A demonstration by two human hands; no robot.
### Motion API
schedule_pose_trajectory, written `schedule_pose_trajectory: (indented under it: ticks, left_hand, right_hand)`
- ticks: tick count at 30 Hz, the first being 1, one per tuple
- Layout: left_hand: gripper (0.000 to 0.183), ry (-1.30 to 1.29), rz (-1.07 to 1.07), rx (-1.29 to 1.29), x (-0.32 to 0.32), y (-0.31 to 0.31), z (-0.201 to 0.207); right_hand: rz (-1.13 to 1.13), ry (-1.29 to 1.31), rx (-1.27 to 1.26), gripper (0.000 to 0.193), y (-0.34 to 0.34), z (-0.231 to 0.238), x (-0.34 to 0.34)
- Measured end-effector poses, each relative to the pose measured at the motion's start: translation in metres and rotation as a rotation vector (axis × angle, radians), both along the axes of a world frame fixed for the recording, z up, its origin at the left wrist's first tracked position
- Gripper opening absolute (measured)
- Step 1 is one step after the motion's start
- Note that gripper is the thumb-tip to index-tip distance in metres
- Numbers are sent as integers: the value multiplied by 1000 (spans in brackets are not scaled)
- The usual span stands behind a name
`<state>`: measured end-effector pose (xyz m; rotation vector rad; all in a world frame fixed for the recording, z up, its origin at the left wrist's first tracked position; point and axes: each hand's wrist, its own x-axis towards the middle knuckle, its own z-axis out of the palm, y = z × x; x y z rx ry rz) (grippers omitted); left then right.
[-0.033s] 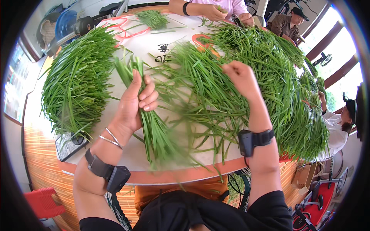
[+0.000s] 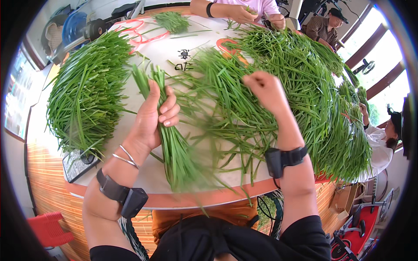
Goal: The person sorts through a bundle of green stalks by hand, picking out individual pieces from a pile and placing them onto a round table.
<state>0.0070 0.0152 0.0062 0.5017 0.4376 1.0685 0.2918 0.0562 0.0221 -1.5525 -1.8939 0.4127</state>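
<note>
My left hand (image 2: 157, 111) is wrapped round a bunch of garlic chives (image 2: 176, 154). The bunch slants over the table, its upper ends fanning above my fist and its lower ends blurred near the table's front edge. To the right, my right hand (image 2: 263, 89) is closed, fingertips pinched together, over a loose heap of garlic chives (image 2: 230, 82). Whether a thin leaf is between those fingertips cannot be made out. Stray leaves (image 2: 235, 139) lie scattered between and below my hands.
A tall stack of chives (image 2: 87, 87) stands at the left, beside a phone-like flat thing (image 2: 78, 163). A large pile (image 2: 313, 100) fills the right of the white table (image 2: 150, 45). A person's hands (image 2: 241, 14) work at the far side; others sit at the right.
My right hand has shifted slightly left. The lower ends of the bunch in my left hand have swung a little to the right.
</note>
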Motion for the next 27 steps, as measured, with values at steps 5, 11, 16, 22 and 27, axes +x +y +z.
schedule_pose_trajectory:
  ticks: [5, 11, 16, 22, 27]
  left_hand:
    - [43, 141, -44, -23, -1, -1, -5]
    - [37, 218, -34, -23, 3, -3, -4]
    - [26, 288, -32, -6, 4, -3, -4]
    - [22, 344, -27, -16, 4, -5, -1]
    - [14, 335, -10, -43, 4, -4, -1]
  right_hand:
    - [-14, -408, 85, 39, -10, -9, -54]
    - [-27, -35, 141, 22, 3, -17, -30]
    - [-35, 453, 299, 20, 6, -11, -21]
    - [29, 551, 444, 17, -4, -2, -25]
    - [-12, -419, 105, 19, -9, 4, -7]
